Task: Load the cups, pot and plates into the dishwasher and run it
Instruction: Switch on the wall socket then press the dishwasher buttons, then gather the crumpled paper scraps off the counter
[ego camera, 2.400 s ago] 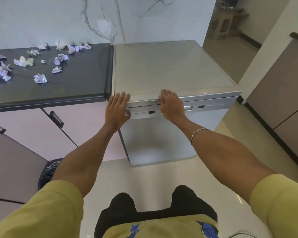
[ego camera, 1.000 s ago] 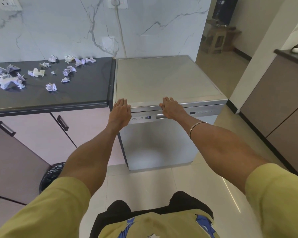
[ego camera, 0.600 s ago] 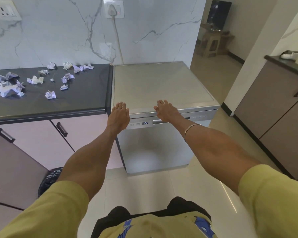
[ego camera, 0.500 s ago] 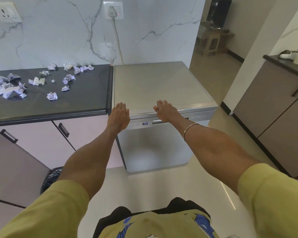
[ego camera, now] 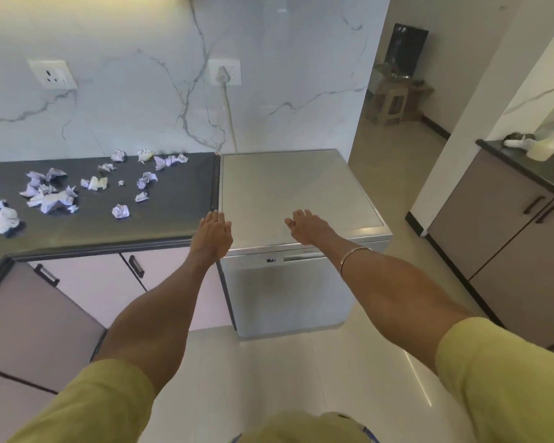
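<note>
Both hands, left hand (ego camera: 212, 235) and right hand (ego camera: 308, 229), are held released over the silver steel dishwasher (ego camera: 298, 238), whose closed door lies directly below.

Brushed metal dishwasher (ego camera: 288, 292), crumpled paper (ego camera: 120, 211), glossy marble wall (ego camera: 125, 100)

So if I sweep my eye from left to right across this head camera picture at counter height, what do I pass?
Crumpled paper scraps on the dark countertop → left hand → dishwasher top → right hand → brown cabinet with a spray bottle on it.
</note>
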{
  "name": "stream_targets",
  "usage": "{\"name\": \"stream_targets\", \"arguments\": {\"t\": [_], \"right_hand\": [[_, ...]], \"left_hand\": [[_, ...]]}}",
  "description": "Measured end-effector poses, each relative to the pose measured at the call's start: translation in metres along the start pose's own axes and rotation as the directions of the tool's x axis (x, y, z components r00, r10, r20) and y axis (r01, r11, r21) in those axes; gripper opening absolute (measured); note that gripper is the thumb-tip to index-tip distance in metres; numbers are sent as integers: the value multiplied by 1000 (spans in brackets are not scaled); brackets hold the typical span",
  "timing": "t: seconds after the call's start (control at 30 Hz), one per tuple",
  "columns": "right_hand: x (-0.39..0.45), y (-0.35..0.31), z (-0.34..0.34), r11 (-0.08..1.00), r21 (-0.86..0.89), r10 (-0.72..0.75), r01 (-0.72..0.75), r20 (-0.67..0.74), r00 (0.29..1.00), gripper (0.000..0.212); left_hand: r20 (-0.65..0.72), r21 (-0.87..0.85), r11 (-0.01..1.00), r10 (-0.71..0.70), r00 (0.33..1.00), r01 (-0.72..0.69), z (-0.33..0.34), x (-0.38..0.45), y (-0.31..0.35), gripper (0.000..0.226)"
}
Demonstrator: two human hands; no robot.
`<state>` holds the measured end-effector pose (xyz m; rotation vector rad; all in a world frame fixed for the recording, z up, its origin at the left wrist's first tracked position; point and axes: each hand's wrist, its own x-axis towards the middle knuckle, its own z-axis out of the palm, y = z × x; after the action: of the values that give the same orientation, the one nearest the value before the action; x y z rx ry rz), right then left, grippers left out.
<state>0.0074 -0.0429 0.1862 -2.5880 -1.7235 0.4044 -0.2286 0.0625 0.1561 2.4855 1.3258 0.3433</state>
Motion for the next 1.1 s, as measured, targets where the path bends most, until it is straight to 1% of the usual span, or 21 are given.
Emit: {"name": "stream_targets", "arguments": {"t": [0.1,0.23,0.37,0.47,0.57,0.67,0.9,1.03,1.1], "right_hand": [[4,-11,1,1000,-6,6,-6,15,1000,52],[4,-28,-1,1000,25,-18,18,3,1000,52],[4,-46,-1,998,-32,-58,58,-5,998,49],[11,-62,3,996,-44,-77,76,-7,997,53],[27,-81,13,997,-16,-74,74,-11,997,59],[44,-107,21,995,-27,-91,92,34,995,58],[51,-189,31,981,13,-194,194,14,981,61],[53,-233,34,962,18,-272,272,10,962,51],[59,-251,36,955,46,-294,293,12,956,50]], "left_hand": [[-2,6,999,-43,999,43,-1,-4,-5,47],[-7,11,999,-43,999,43,-2,-13,-9,46],[-39,-4,999,-49,998,49,-9,-16,-14,46],[-59,6,998,-56,997,57,-16,-22,-26,47],[-73,17,996,-88,993,89,-25,-30,-49,48],[-69,43,988,-146,987,149,-37,-39,-79,50],[-106,74,965,-243,964,251,-63,-46,-148,52],[-120,82,950,-289,950,300,-70,-50,-183,51],[-136,69,941,-320,938,331,-72,-50,-201,51]]}}
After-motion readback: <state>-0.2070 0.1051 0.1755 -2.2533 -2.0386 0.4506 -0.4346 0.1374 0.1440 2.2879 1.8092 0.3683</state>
